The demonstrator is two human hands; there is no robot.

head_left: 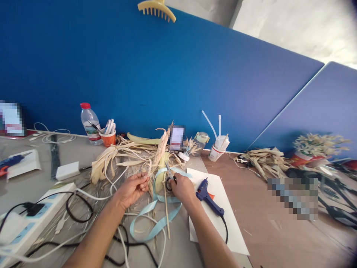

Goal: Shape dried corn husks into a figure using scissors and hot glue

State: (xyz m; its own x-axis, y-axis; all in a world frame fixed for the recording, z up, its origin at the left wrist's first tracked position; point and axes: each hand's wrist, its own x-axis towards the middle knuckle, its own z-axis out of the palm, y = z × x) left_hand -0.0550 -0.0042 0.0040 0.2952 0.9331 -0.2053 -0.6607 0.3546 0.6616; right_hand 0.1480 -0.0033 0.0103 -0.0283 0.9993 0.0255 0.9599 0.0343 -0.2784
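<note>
My left hand [134, 190] is closed in a pinch on a thin, pale strip of dried corn husk [150, 168], which stands up from the fingertips. Just to its right, my right hand [182, 189] grips a pair of scissors [168, 169] by the dark handles, blades pointing away from me. Behind and under the blades lie a greenish husk [161, 178] and a loose light-blue ribbon [154, 232] that loops toward me. A thin straw-coloured stick [166, 212] crosses the ribbon. More dried husks [107, 158] are heaped beyond my left hand.
A blue glue gun [208, 197] rests on white paper [232, 227] right of my right arm. Cables and a white power strip [36, 219] spread across the left. Along the blue partition [139, 74] stand a bottle [90, 124], paper cups [216, 152] and a phone [177, 137].
</note>
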